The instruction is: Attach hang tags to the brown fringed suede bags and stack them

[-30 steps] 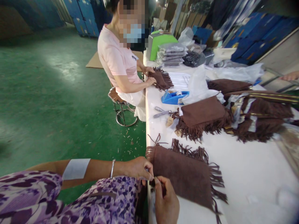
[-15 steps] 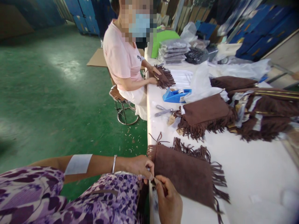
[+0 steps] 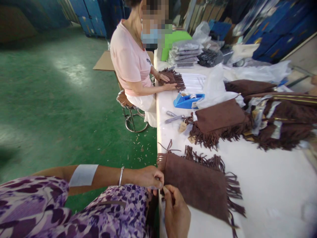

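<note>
Co-worker's near hand (image 3: 171, 87) has slid fringeward, beyond the brown pouch (image 3: 195, 185); pouch lies on surface (image 3: 267, 178); left hand (image 3: 150, 178) and right hand (image 3: 177, 211) pinch beside it, object indiscernible; step seems fine fingerwork; next likely needs steady pinching.

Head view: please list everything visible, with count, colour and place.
Table: one, white, right half
Near pouch: one, brown, lower centre
Middle pouch: one, brown, beyond that
Pouch pile: one, brown, right
Co-worker: one, pink top, seated
Far pouch: one, brown, before co-worker
Stool: one, brown, under co-worker
Tape dispenser: one, blue, centre
Metal tool: one, grey, centre
Plastic bags: several, whitish, right
Packs: several, grey, stacked
Green object: one, green, beside packs
Storage units: several, blue, background
Floor: one, green, left
Left hand: one, bare, at near pouch
Right hand: one, bare, beside left
</note>
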`<state>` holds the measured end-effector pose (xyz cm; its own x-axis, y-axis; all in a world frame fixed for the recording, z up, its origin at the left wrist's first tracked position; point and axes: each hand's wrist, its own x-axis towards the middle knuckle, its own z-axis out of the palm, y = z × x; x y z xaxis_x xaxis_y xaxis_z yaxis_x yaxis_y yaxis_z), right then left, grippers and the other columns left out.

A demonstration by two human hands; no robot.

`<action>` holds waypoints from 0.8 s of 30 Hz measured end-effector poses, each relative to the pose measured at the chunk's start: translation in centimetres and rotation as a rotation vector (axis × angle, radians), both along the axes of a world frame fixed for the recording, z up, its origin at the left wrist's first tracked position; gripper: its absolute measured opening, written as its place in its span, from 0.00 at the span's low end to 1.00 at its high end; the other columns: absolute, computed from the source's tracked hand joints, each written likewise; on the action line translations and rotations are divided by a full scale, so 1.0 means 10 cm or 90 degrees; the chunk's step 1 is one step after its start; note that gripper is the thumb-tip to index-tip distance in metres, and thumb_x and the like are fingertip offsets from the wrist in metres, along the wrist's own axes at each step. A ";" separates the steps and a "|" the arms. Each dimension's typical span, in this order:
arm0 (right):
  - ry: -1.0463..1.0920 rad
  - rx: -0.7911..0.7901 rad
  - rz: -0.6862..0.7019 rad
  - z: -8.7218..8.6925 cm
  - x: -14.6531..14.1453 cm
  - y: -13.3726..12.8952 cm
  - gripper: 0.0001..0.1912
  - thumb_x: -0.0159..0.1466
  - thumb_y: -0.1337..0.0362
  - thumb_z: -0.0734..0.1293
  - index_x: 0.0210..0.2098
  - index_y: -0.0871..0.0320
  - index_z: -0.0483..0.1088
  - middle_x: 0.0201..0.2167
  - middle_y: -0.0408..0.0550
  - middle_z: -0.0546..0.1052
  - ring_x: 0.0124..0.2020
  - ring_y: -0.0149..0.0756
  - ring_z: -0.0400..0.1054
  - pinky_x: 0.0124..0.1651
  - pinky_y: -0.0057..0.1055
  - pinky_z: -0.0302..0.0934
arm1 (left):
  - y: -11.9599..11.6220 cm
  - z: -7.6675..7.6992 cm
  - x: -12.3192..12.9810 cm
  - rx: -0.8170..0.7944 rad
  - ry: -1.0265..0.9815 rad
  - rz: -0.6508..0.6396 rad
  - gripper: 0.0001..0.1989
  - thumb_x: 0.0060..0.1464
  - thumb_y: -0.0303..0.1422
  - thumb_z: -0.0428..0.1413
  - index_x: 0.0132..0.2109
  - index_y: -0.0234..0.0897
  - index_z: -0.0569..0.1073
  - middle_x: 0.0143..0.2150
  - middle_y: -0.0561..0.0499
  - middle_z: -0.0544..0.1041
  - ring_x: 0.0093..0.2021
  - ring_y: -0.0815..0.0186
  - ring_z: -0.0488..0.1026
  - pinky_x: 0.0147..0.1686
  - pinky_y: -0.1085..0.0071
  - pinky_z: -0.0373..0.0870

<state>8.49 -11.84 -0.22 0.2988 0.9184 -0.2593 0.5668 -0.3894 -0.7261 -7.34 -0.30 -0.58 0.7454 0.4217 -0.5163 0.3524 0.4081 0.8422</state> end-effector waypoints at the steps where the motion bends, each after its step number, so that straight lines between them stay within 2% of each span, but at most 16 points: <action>1: 0.001 -0.002 -0.002 0.00 -0.01 0.00 0.21 0.64 0.44 0.57 0.38 0.48 0.74 0.37 0.40 0.80 0.37 0.36 0.74 0.40 0.28 0.61 | 0.00 0.01 0.01 0.001 0.005 -0.001 0.09 0.51 0.38 0.57 0.32 0.35 0.73 0.21 0.54 0.73 0.21 0.69 0.71 0.22 0.77 0.66; 4: -0.001 -0.009 -0.007 0.00 -0.01 0.00 0.21 0.64 0.44 0.56 0.38 0.48 0.74 0.37 0.40 0.80 0.37 0.37 0.74 0.39 0.28 0.61 | 0.00 0.02 0.01 0.004 0.007 -0.021 0.11 0.52 0.40 0.56 0.32 0.36 0.72 0.21 0.54 0.73 0.21 0.69 0.70 0.22 0.77 0.66; 7: -0.006 -0.011 -0.004 0.01 -0.01 -0.01 0.22 0.64 0.43 0.55 0.37 0.48 0.74 0.36 0.41 0.80 0.36 0.37 0.74 0.39 0.28 0.61 | 0.00 -0.02 -0.01 -0.011 -0.006 -0.028 0.12 0.50 0.41 0.59 0.32 0.35 0.73 0.22 0.53 0.74 0.22 0.69 0.71 0.24 0.76 0.68; 11: -0.018 0.002 0.008 -0.03 0.00 -0.03 0.21 0.65 0.44 0.56 0.38 0.49 0.74 0.36 0.41 0.80 0.35 0.36 0.74 0.37 0.28 0.61 | 0.01 -0.13 -0.03 -0.080 -0.036 0.016 0.17 0.41 0.42 0.67 0.31 0.34 0.73 0.25 0.51 0.76 0.26 0.67 0.73 0.28 0.73 0.71; 15: -0.014 0.033 0.024 -0.08 0.00 -0.06 0.21 0.65 0.45 0.57 0.39 0.51 0.74 0.35 0.42 0.80 0.33 0.36 0.75 0.34 0.27 0.61 | -0.02 -0.18 -0.03 -0.103 -0.054 0.053 0.20 0.36 0.40 0.69 0.33 0.33 0.72 0.27 0.50 0.76 0.28 0.64 0.75 0.28 0.71 0.72; 20: -0.023 0.053 -0.009 -0.08 -0.03 -0.08 0.22 0.67 0.45 0.56 0.39 0.51 0.73 0.35 0.43 0.80 0.34 0.37 0.75 0.37 0.29 0.60 | -0.12 -0.20 -0.11 -0.075 -0.057 0.127 0.25 0.35 0.30 0.66 0.43 0.36 0.68 0.31 0.54 0.76 0.27 0.66 0.73 0.27 0.73 0.70; 24: -0.055 0.049 0.046 -0.16 -0.04 -0.07 0.20 0.66 0.45 0.57 0.39 0.50 0.73 0.35 0.41 0.80 0.33 0.36 0.75 0.35 0.29 0.61 | -0.18 -0.16 -0.20 -0.007 -0.014 0.126 0.19 0.40 0.30 0.60 0.42 0.36 0.68 0.31 0.54 0.75 0.27 0.66 0.73 0.26 0.74 0.68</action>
<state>8.04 -12.54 -1.84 0.2499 0.9544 -0.1631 0.6531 -0.2905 -0.6994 -9.37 -2.12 -2.15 0.6599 0.5554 -0.5060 0.2461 0.4765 0.8440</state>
